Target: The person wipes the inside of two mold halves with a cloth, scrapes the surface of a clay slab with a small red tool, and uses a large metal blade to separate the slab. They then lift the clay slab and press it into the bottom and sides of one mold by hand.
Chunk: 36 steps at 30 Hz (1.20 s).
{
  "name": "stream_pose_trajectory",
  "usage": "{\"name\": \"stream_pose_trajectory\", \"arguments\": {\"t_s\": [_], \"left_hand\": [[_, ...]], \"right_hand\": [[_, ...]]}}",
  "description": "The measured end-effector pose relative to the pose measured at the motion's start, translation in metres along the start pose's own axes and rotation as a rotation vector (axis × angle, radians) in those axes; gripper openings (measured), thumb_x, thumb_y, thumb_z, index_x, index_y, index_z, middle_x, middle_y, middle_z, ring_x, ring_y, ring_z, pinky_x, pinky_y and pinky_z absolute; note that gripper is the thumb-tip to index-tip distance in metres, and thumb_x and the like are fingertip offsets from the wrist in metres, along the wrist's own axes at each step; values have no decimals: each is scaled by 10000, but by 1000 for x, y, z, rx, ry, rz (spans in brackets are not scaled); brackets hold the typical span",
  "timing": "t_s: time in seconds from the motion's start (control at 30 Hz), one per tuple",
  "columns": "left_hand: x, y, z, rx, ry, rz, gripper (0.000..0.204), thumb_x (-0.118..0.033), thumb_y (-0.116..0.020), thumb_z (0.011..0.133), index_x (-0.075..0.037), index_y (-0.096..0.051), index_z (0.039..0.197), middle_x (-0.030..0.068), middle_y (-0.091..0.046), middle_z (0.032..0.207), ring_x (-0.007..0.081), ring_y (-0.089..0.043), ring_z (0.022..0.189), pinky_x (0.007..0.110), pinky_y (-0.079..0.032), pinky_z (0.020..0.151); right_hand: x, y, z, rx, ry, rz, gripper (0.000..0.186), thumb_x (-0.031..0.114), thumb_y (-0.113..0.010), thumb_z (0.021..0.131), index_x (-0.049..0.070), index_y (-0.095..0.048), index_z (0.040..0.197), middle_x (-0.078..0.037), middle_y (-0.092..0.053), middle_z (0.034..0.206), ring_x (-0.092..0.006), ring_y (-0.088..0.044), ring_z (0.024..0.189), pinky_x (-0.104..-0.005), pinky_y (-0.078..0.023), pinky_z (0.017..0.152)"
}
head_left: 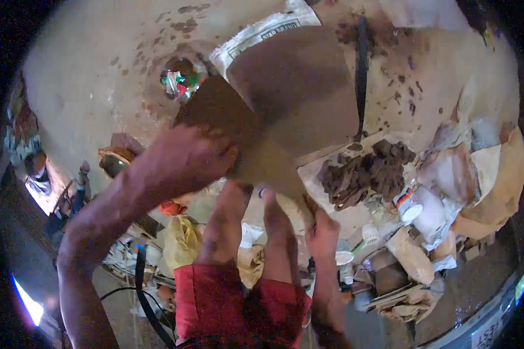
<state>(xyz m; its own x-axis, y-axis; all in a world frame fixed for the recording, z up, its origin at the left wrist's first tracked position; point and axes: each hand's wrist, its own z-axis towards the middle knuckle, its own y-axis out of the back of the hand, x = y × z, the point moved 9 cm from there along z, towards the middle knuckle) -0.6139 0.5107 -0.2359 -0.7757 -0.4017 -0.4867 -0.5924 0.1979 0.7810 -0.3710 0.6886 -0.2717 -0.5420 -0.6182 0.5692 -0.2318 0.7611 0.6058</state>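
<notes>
A flat brown slab point(268, 166), dark at its far left end and paler near me, stretches slantwise between my hands; I cannot make out its material. My left hand point(206, 150), slightly blurred, is closed at its left side. At the near right corner, my right hand point(322, 230) pinches the edge, its thumb and fingers pressed together. Beyond the slab lies a wide, smooth brown clay sheet point(300, 87) on a white printed sack point(262, 38). To the right sits a heap of dark clay lumps point(364, 174). My bare legs and red shorts are below.
A clear bowl point(180, 78) with colourful bits stands at the far left, a brown pot point(115, 161) nearer. A dark strip point(362, 75) lies right of the clay sheet. Plastic bags point(448, 174), a white tub point(409, 206) and a yellow bag point(182, 241) crowd the sides.
</notes>
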Motion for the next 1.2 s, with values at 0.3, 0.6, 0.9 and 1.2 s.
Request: {"name": "stream_pose_trajectory", "arguments": {"t_s": [0.3, 0.6, 0.9, 1.2], "left_hand": [[-133, -28, -203, -57, 289, -179, 429, -159, -646, 859, -51, -685, 1272, 146, -711, 1296, 316, -712, 1169, 400, -606, 961], [-198, -154, -363, -136, 650, -549, 369, -139, -619, 899, -102, -712, 1253, 118, -739, 1224, 316, -747, 1038, 434, -622, 847], [-163, -319, -561, -802, 838, -739, 417, -145, -686, 869, -141, -719, 1285, 200, -734, 1077, 404, -725, 918, 486, -602, 835], [-44, -407, -675, -711, 940, -478, 405, -85, -720, 792, -125, -763, 1193, 158, -743, 1120, 368, -715, 1036, 461, -590, 877]], "right_hand": [[56, 33, -114, 256, 120, -125, 645, -98, -600, 727, 44, -651, 1354, -182, -733, 1238, -367, -730, 1109, -403, -591, 957], [124, -34, -170, 522, 410, -582, 551, -62, -635, 729, 65, -705, 1261, -179, -740, 1169, -388, -730, 1009, -437, -590, 878], [249, -280, -156, 676, 870, -733, 505, -48, -588, 813, 105, -689, 1283, -227, -723, 1126, -426, -708, 991, -482, -570, 865], [344, -429, -147, 434, 1138, -722, 564, -135, -561, 765, 41, -699, 1283, -173, -748, 1212, -344, -730, 1123, -391, -569, 980]]}}
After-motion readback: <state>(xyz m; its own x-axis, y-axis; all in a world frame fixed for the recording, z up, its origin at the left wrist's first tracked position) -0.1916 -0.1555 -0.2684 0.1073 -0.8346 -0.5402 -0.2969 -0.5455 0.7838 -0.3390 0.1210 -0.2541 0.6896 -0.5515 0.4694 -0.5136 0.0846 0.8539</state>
